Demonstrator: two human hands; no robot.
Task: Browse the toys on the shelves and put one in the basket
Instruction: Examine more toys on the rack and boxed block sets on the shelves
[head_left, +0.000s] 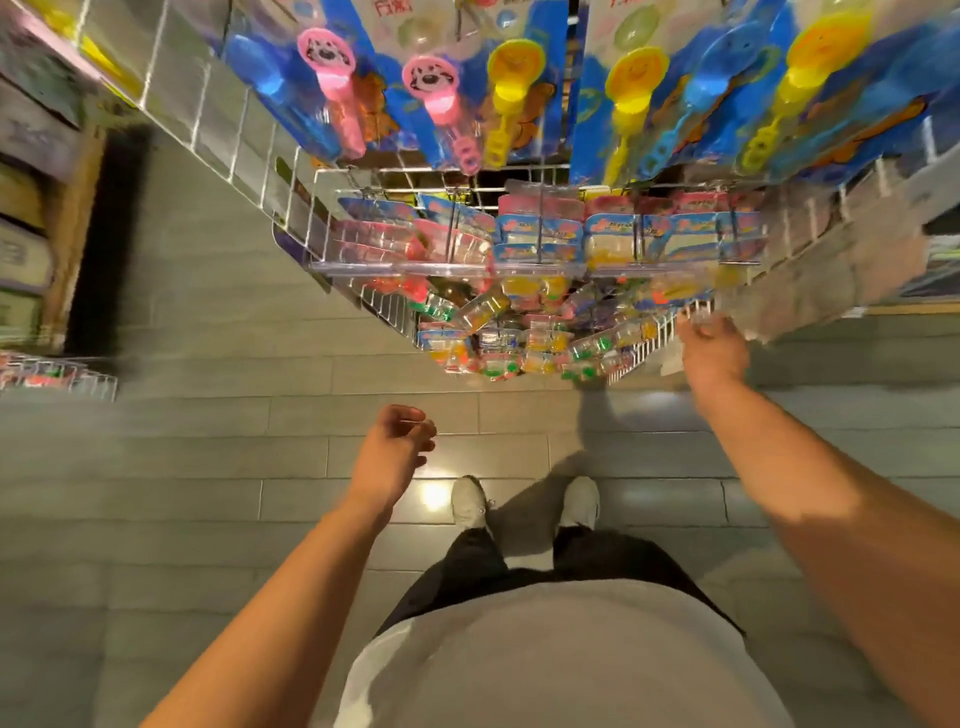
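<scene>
Toys fill a wire display rack (291, 171) straight ahead, seen from above at a steep angle. Top row: long blister packs on blue cards, each with a wand-like toy — two pink ones (332, 78) with a cartoon animal face on the round head, several yellow ones (511, 88) with round heads, and blue ones (727, 73) between them. Below, on hooks, small packs (540, 234) with pink and blue header cards and clear fronts. Lowest, a wire bin (644, 343) at the rack's bottom edge holds a heap of little clear packets (514, 338) with red, green, yellow and orange contents.

Right hand (714, 353) is stretched to the right edge of the wire bin, fingers (698, 325) at the rim. Motion blur there; cannot tell whether they are curled round something or only touching the wire. Left hand (395, 452) hangs in mid-air over the tiled floor (208, 441), well short of the rack, fingers loosely curled, holding nothing.

Hard to read: print on the cards is smeared. The rack's right side is blurred. More goods at the left edge (31, 218) are cut off and indistinct. White shoes (470, 501) and a pale shirt (571, 665) show below.
</scene>
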